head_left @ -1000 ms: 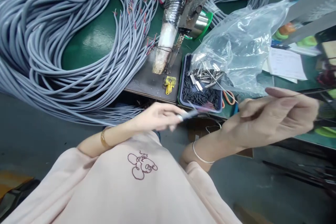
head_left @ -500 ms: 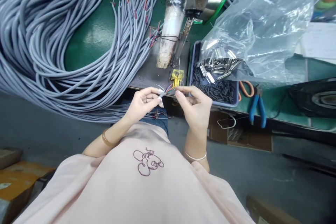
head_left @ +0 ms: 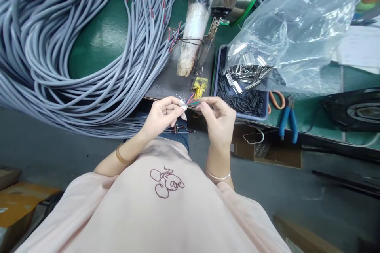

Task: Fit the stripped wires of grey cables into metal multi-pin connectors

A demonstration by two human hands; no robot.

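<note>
Between thumb and fingers, my left hand pinches the end of a grey cable, mostly hidden by the fingertips. Thin coloured wires fan out from that end toward the right. My right hand has thumb and forefinger closed on the tips of some of these wires. Just beyond the fingertips stands a small yellow holder at the front of a dark board. Above it hang a soldering iron's metal shaft and a wrapped white tube.
A big bundle of grey cables covers the left side. A blue bin holds black sleeves and metal connectors, partly under a clear plastic bag. Blue-handled pliers, orange-handled scissors and a solder spool lie to the right.
The right hand has shifted slightly left, and the coloured wires are spread a little wider. The left hand still pinches the cable. The whole view has drifted slightly.
</note>
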